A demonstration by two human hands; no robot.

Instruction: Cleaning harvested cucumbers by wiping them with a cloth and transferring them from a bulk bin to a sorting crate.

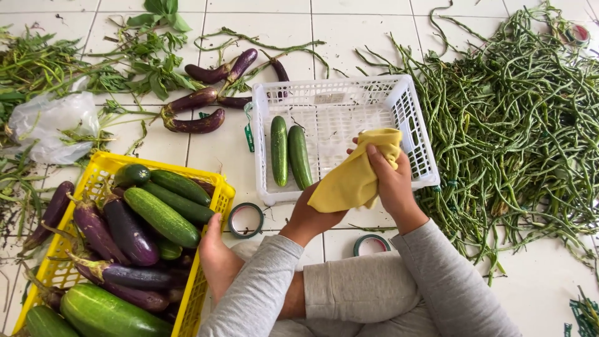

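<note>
Grey-sleeved forearms and my folded legs fill the bottom of the view. My right hand (392, 181) grips a yellow cloth (357, 173), fingers closed over its upper fold, just above the near rim of the white basket (409, 118). My left hand (312, 215) sits beneath the cloth and is mostly hidden; I cannot tell how far its fingers are closed, nor whether anything is wrapped inside the cloth.

Status, as judged from the layout:
- Done: two cucumbers (288, 153) lie side by side, lengthwise, in the left part of the white basket. The remainder of that basket holds nothing else.
- Left: the yellow crate (218, 206) at my left knee is full of cucumbers and purple eggplants (125, 234). More eggplants (199, 109) lie loose on the tiled floor behind it.

Two tape rolls (245, 219) rest on the floor near my knees. A large heap of long beans (518, 125) lies to the right of the basket, touching its side. A clear plastic bag (47, 128) lies among leafy trimmings at far left.
</note>
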